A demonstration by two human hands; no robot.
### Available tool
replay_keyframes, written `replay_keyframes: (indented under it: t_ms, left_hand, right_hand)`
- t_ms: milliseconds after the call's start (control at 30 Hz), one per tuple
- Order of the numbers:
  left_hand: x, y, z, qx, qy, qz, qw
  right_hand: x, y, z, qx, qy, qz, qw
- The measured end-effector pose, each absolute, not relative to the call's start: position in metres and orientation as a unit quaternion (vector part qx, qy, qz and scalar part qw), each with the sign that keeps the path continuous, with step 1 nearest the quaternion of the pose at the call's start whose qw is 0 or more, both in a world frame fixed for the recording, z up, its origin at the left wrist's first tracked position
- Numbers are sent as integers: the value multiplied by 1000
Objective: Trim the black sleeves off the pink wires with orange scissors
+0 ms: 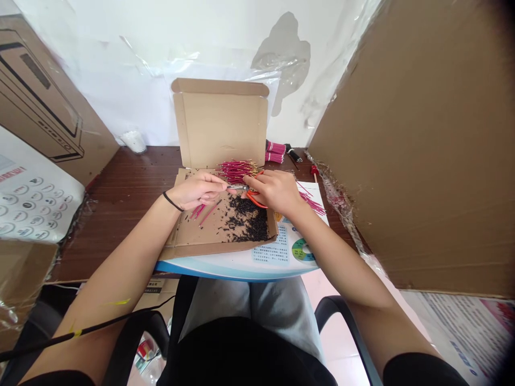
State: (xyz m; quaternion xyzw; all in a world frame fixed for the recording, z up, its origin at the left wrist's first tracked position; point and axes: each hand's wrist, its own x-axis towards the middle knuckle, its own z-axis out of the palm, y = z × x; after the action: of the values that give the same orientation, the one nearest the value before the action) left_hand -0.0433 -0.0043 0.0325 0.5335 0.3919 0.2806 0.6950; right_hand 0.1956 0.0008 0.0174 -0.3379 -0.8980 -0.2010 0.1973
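Observation:
My right hand (pixel 277 188) is closed around orange-red-handled snips (pixel 254 197), whose short metal jaws point left. Opposite them, my left hand (pixel 201 191) pinches its fingertips together right at the jaws; what lies between them is too small to make out. Both hands are above an open cardboard box (pixel 193 236). Inside it, a pile of thin dark red sticks (pixel 237 170) with gold-coloured tips lies at the back. Short black bits (pixel 253 222) are heaped at the right, and a few loose red sticks (pixel 207 214) lie under my left hand.
The box lid (pixel 223 126) stands up against the wall. Bundles of magenta sticks (pixel 276 151) and a black bundle (pixel 293 154) lie behind it on the right. More red sticks (pixel 311 202) rest on a printed sheet (pixel 298 262). Large cardboard panels (pixel 426 150) flank the table (pixel 108 214).

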Motion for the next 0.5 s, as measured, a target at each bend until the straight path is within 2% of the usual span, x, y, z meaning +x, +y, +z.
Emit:
replay_keyframes:
  t_ms: [200, 500]
  left_hand:
    - [-46, -5, 32, 537, 390, 262, 700]
    - [-42, -8, 30, 539, 401, 276, 687]
  right_hand:
    - [194, -3, 25, -339, -911, -174, 155]
    - [193, -1, 20, -368, -905, -137, 162]
